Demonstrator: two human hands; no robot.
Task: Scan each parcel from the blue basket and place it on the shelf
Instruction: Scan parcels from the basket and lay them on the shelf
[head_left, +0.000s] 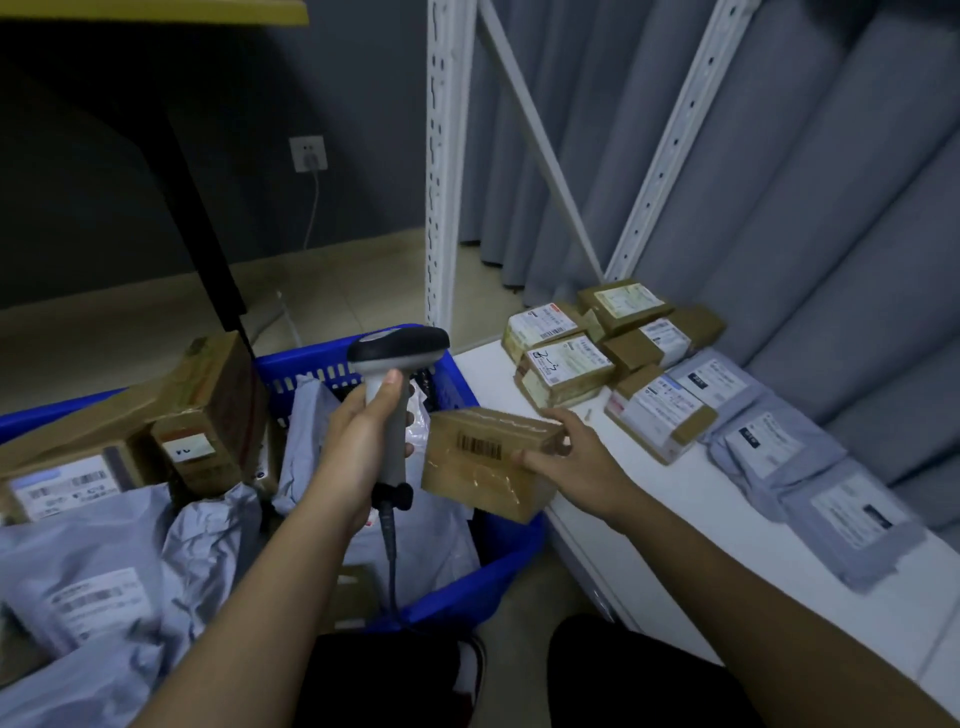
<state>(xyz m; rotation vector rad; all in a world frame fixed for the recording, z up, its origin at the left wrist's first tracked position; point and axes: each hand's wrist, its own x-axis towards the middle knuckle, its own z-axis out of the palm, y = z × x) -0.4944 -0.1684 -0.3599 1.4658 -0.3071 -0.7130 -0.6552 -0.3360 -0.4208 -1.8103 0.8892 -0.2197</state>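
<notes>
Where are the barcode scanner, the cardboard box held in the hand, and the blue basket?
barcode scanner (397, 347): head view, on its dark head.
cardboard box (480, 467): head view, on the front face below the barcode.
blue basket (460, 387): head view, on its right wall near the shelf.

dim, soft, wide-angle edge warp

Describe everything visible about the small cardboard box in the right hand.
The small cardboard box is brown and rectangular, wrapped in glossy clear tape, with a black barcode on the face turned toward the camera. It is tilted in the air over the blue basket's right rim, beside the white shelf. Only the right hand touches it, gripping its right end.
</notes>
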